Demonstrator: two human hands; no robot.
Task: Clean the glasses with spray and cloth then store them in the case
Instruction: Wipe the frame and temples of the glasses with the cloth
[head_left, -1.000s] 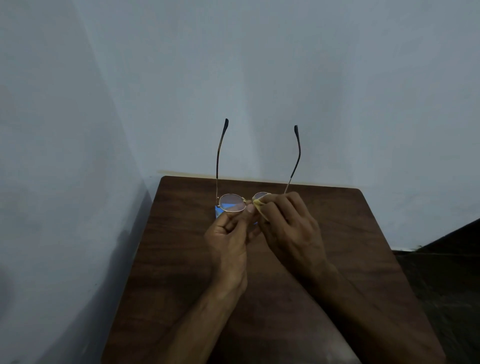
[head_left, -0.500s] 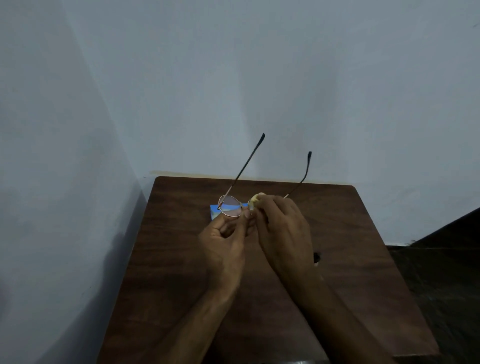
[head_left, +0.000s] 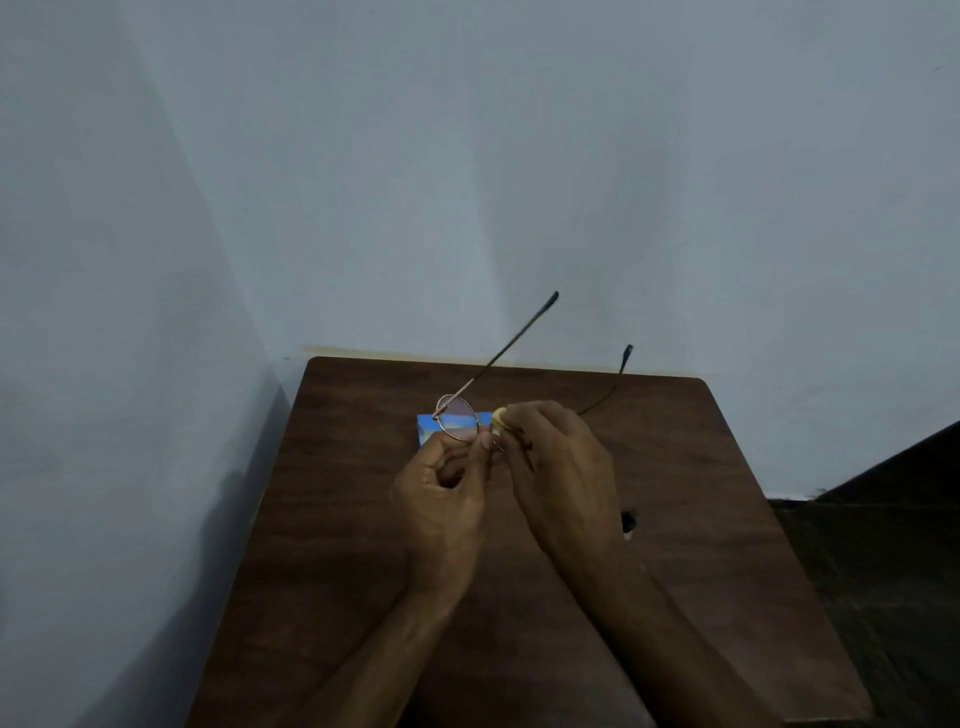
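Thin gold-rimmed glasses (head_left: 457, 423) are held above the brown table, temples unfolded and slanting up to the right. My left hand (head_left: 441, 499) pinches the frame near the bridge. My right hand (head_left: 561, 467) pinches a small yellow cloth (head_left: 500, 417) round the right lens, which is hidden by the fingers. A blue box (head_left: 428, 428) lies on the table just behind the left lens, partly covered by it. A small dark object (head_left: 629, 519) peeks out beside my right wrist; I cannot tell what it is.
The wooden table (head_left: 337, 519) stands in a corner, with pale walls (head_left: 467, 182) close on the left and behind. A dark floor (head_left: 883, 571) drops away past the table's right edge.
The glasses have tilted, so the temples swung from upright to slanting right. Both hands shifted slightly, the cloth staying on the right lens. The dark object by my right wrist came into sight.
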